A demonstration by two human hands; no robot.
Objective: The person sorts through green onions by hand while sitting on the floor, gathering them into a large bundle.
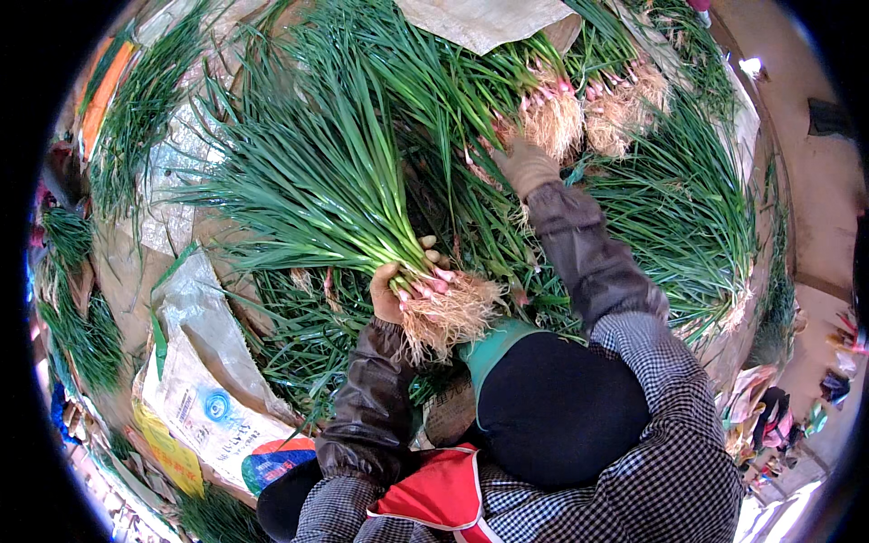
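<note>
My left hand (387, 293), in a tan glove, grips a thick bunch of green garlic (380, 224) just above its pinkish bulbs. The pale roots (451, 312) hang toward my body, and the long flat leaves fan out to the upper left. My gloved right hand (528, 168) reaches forward among loose stalks, beside the roots of a bundle of green garlic (553, 122). Its fingers are partly hidden, so whether they hold a stalk cannot be told. Loose, tangled plants (475, 224) lie between the two hands.
Another rooted bundle (618, 115) lies at the upper right, near a pale woven sheet (489, 24). More green garlic (679, 217) spreads at my right. A white printed sack (210, 414) lies at my left. My dark-clad knee (563, 407) is close below the hands.
</note>
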